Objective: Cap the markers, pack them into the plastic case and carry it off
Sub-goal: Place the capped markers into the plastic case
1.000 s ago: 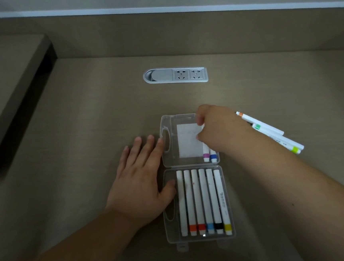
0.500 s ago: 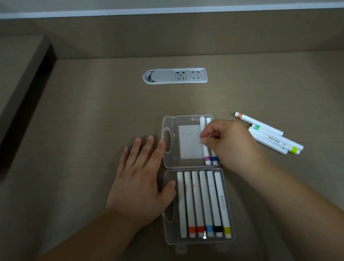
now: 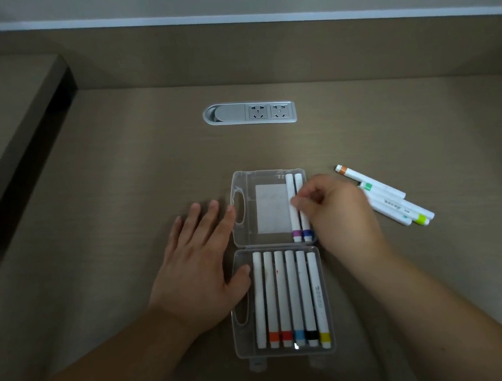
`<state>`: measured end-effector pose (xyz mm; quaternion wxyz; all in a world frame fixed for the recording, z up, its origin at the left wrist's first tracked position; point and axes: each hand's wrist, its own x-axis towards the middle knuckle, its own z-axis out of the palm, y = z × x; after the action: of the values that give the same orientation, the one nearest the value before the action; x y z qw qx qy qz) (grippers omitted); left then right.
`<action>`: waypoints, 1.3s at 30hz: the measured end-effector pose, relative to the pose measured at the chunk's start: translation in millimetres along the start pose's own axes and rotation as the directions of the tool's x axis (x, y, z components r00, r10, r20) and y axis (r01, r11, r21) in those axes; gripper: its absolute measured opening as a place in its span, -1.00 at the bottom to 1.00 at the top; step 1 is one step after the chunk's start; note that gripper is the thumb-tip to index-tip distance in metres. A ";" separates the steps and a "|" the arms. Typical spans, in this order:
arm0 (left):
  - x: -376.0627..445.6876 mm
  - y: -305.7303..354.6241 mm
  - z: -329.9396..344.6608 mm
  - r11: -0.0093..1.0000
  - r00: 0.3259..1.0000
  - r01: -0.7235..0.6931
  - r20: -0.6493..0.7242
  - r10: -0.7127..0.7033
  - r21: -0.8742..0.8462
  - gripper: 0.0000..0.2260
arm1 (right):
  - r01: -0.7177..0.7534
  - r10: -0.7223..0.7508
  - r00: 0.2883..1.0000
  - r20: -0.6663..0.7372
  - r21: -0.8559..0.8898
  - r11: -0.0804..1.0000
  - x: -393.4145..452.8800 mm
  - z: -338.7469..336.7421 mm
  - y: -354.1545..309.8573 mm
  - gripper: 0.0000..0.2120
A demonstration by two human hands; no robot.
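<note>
Case: clear plastic case (image 3: 274, 250) lies opened flat on the desk (image 3: 122, 186) between the two hands, its two halves hinged across the middle.
Near half: six capped markers (image 3: 289, 299) side by side, just right of the left thumb — coloured bands (none seen on the first, then orange, red, blue, black, yellow) at the end toward the person.
Far half: white paper label (image 3: 272, 208), then the purple marker (image 3: 293, 211) and blue marker (image 3: 303, 208) against its right wall, directly under the right fingertips.
Right hand (image 3: 333, 210): fingers curled, tips pinching or pressing at the purple/blue pair; which one it grips I cannot tell.
Left hand (image 3: 198, 261): flat and spread on the desk, index tip at the far half's handle slot, thumb touching the near half's left edge.
Loose markers (image 3: 387, 196): a small pile beyond the right hand, outside the case — orange, green and lime bands visible.
Background: power socket strip (image 3: 250, 113) recessed in the desk, well beyond both hands.
</note>
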<state>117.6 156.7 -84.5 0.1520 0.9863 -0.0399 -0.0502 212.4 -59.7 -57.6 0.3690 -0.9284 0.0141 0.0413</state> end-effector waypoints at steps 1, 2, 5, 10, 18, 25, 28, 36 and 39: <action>-0.1 0.1 -0.1 1.000 1.000 -0.001 -0.002 0.001 -0.002 -0.19 | 0.001 0.000 0.997 -0.080 0.003 1.000 3.2 -8.8 6.3 -0.94; -0.2 0.3 -0.2 1.000 1.000 -0.001 -0.004 0.001 -0.005 -0.19 | -0.004 0.004 0.988 -0.156 -0.001 1.000 7.9 -19.8 13.0 -0.93; -1.2 0.0 -0.2 1.000 1.000 0.000 -0.009 0.000 -0.013 -0.20 | -0.065 0.031 0.975 -0.222 -0.150 0.987 27.1 -53.7 33.0 -0.88; -0.7 0.3 0.4 1.000 1.000 0.001 -0.004 -0.001 -0.004 -0.19 | -0.044 0.018 0.998 -0.053 -0.549 0.835 46.1 -59.7 39.0 -0.82; -0.3 -0.5 1.1 1.000 1.000 0.001 -0.014 -0.001 -0.003 -0.19 | 0.010 -0.044 0.996 -0.076 -0.398 0.917 50.1 -53.4 21.2 -0.85; 0.1 -0.9 1.1 1.000 1.000 0.000 -0.009 0.000 -0.005 -0.19 | 0.472 -0.469 0.880 0.081 -0.272 0.839 13.5 -18.6 -5.0 -0.85; 0.4 0.0 0.5 1.000 1.000 0.000 -0.004 0.000 0.001 -0.19 | 0.563 -0.539 0.826 0.166 -0.291 0.773 12.8 -9.5 -4.3 -0.84; 0.2 0.1 1.2 1.000 1.000 0.005 -0.003 -0.005 0.000 -0.19 | 0.532 -0.484 0.844 0.229 -0.254 0.808 11.1 0.0 1.0 -0.80; 0.3 0.3 1.3 1.000 1.000 0.008 0.006 -0.008 0.007 -0.19 | 0.471 -0.434 0.877 0.205 -0.195 0.860 11.9 3.5 -4.6 -0.89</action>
<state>117.7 156.0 -85.7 0.1483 0.9868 -0.0366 -0.0534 224.3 -53.9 -58.1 0.2539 -0.9370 -0.2385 0.0264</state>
